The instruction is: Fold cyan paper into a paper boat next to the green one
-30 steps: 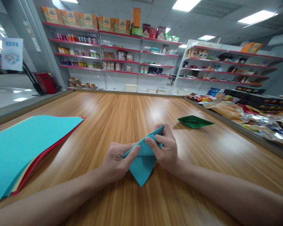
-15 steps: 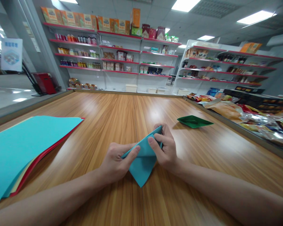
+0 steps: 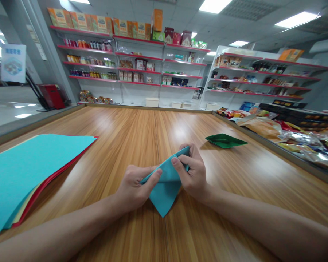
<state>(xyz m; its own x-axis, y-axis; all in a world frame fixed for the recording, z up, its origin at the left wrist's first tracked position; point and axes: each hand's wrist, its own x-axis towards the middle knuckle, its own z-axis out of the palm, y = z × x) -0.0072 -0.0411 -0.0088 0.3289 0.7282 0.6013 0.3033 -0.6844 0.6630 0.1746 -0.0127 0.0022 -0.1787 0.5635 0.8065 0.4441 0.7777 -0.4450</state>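
Observation:
A folded teal paper (image 3: 164, 189) rests with its point on the wooden table (image 3: 142, 131) right in front of me. My left hand (image 3: 135, 187) pinches its left edge between thumb and fingers. My right hand (image 3: 192, 171) grips its upper right corner, fingers curled over the fold. Both hands are closed on the sheet and sit close together, a little above the tabletop.
A stack of coloured paper sheets (image 3: 30, 171), teal on top, lies at the left. A dark green folded paper boat (image 3: 225, 141) sits to the right, farther back. Snack packets (image 3: 284, 134) fill a counter along the right edge. Store shelves (image 3: 131, 62) stand behind the table.
My right thumb has slid slightly along the upper fold; the paper and both hands stay almost where they were.

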